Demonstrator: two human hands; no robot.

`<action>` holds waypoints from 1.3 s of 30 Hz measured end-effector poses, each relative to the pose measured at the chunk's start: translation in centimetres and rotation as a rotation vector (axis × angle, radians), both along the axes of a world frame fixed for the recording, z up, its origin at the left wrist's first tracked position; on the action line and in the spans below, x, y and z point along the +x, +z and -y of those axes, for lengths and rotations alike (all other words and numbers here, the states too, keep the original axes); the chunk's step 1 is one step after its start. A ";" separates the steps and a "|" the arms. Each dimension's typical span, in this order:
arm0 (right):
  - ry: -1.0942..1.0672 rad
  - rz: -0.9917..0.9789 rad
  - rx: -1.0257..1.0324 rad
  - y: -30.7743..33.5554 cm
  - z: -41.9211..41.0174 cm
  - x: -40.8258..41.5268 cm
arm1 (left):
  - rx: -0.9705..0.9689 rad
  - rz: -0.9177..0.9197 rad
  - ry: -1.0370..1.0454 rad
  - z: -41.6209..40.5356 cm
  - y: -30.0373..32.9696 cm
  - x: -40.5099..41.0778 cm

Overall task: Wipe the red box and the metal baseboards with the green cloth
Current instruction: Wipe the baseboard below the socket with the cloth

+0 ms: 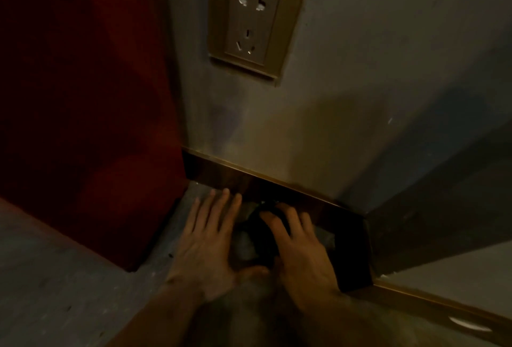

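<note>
The red box [83, 102] stands on the floor at the left, its side close to the wall corner. A shiny metal baseboard [235, 177] runs along the foot of the wall and turns a corner at the right [357, 249]. My left hand [205, 244] lies flat on the floor with fingers spread, fingertips near the baseboard. My right hand [302, 249] presses a dark crumpled cloth [257, 233] onto the floor just in front of the baseboard. The cloth looks almost black in the dim light.
A metal wall socket [255, 19] sits on the grey wall above the baseboard. A second wall [443, 180] juts out at the right with its own baseboard [443, 310]. The floor [69, 291] is grey and speckled.
</note>
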State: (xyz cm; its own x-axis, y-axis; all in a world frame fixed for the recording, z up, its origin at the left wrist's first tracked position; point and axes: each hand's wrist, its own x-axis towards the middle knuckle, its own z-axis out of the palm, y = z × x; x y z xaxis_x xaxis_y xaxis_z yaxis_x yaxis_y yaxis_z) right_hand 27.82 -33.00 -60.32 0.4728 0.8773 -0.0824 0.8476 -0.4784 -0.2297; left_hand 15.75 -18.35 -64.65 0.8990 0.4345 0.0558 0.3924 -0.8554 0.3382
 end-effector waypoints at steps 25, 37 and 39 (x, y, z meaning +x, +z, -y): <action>0.544 0.765 -0.126 -3.3 -6.2 3.0 | 0.001 -0.155 0.067 0.2 -3.8 0.7; 0.576 0.782 -0.219 -1.6 -5.4 2.9 | 0.010 -0.137 0.071 0.2 -4.1 0.7; 0.577 0.782 -0.220 -1.2 -5.4 2.9 | 0.005 -0.130 0.074 0.2 -4.0 0.8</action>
